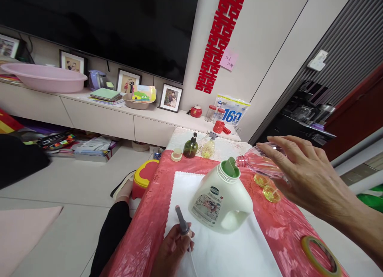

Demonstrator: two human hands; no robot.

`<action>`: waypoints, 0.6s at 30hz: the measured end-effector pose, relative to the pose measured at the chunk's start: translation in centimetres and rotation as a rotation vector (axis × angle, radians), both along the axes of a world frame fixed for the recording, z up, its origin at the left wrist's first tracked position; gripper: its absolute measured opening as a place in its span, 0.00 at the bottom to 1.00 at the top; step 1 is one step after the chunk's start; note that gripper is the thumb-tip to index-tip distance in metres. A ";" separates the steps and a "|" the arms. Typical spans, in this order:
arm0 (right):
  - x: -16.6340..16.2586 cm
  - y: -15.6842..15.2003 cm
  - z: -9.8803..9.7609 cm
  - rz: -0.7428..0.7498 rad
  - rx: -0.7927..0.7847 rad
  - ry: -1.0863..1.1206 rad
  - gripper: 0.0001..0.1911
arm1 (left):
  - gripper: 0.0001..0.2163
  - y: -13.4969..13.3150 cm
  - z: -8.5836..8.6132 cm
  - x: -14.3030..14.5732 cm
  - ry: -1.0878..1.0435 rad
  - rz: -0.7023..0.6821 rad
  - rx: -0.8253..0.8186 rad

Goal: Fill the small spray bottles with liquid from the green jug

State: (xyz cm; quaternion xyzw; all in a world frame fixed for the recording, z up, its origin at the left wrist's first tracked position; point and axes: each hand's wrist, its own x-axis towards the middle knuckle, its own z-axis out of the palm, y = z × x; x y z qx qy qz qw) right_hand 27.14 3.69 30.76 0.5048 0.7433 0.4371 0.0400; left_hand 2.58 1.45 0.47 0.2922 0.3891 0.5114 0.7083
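Note:
My left hand (pixel 171 251), low in the middle, is closed around a grey pump head (pixel 181 221) with a thin pale tube hanging from it. My right hand (pixel 308 177) grips a clear plastic bottle (pixel 259 162) with a pinkish tint, held sideways. The bottle's mouth points left at the green spout inside the open neck of a pale green detergent jug (pixel 206 189). Whether liquid is flowing cannot be made out. The jug stands upright on a white cloth (pixel 184 185); neither hand touches its handle.
Behind the jug stand a dark green pump bottle (pixel 190 148), a clear spray bottle (pixel 207 149) and a cream cap (pixel 176 154). Small yellow glass dishes (pixel 271 194) and a tape roll (pixel 320 255) lie on the red table cover (pixel 143 229). A yellow-red stool (pixel 146 175) is left.

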 end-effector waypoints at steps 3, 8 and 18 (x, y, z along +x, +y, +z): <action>0.0 0.1 0.0 0.002 -0.002 -0.002 0.33 | 0.24 0.0 -0.1 0.0 -0.007 0.003 -0.005; -0.2 0.1 0.1 0.009 -0.007 -0.008 0.32 | 0.25 0.0 0.1 0.0 0.004 0.004 -0.007; -1.0 0.5 0.3 0.049 -0.009 -0.049 0.29 | 0.26 0.0 0.2 0.0 -0.015 0.014 -0.014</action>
